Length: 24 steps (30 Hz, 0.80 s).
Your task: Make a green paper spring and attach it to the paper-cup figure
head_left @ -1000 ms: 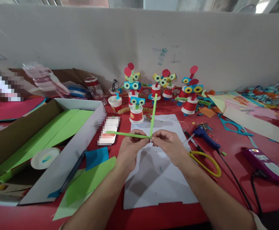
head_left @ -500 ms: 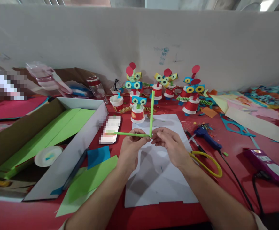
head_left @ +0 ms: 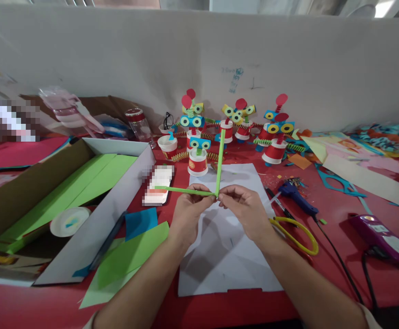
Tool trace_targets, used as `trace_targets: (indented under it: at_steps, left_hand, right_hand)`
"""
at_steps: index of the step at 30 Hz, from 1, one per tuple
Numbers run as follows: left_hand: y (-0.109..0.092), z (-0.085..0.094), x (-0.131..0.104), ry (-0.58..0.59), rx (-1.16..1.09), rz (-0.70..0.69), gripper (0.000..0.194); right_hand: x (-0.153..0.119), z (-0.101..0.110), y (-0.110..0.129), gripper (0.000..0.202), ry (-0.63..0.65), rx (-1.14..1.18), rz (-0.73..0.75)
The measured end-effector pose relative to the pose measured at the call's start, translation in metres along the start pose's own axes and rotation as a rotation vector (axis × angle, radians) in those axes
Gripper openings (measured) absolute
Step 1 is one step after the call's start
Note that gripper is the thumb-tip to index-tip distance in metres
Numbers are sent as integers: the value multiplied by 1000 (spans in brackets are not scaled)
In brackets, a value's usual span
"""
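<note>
Pinching green strips (head_left: 220, 160), joint (head_left: 216, 195) partly hidden, phone (head_left: 159, 185) pixelated

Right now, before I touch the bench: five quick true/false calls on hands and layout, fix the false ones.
1. The left hand pinches the green strips. True.
2. The right hand holds the glue gun. False: the right hand is at the green strips' corner; the glue gun lies on the table.
3. The open box holds green sheets. True.
4. The blue square lies on the white sheet. False: it lies left of it.
5. Cup figures stand beyond the hands. True.
</note>
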<state>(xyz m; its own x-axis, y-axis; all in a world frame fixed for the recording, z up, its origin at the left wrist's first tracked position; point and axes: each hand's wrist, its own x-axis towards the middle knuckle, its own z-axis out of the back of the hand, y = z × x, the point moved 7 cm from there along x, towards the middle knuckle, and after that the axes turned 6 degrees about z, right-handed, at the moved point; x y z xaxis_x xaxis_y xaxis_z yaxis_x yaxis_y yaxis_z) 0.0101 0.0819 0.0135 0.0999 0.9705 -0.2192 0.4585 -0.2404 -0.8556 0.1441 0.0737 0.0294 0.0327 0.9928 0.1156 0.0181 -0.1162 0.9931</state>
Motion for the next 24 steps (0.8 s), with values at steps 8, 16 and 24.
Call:
trace_targets:
  at_steps: [8, 16, 24]
  left_hand:
    - [-4, -2, -2, -23, 38, -33, 27]
    - [-5, -6, -3, 105, 15, -4, 19]
    - [6, 1, 4, 56, 6, 140, 19]
  right_hand:
    - [1, -2, -1, 17, -4, 63, -38]
    - [3, 5, -1, 13, -27, 66, -83]
    - [3, 4, -3, 13, -15, 60, -127]
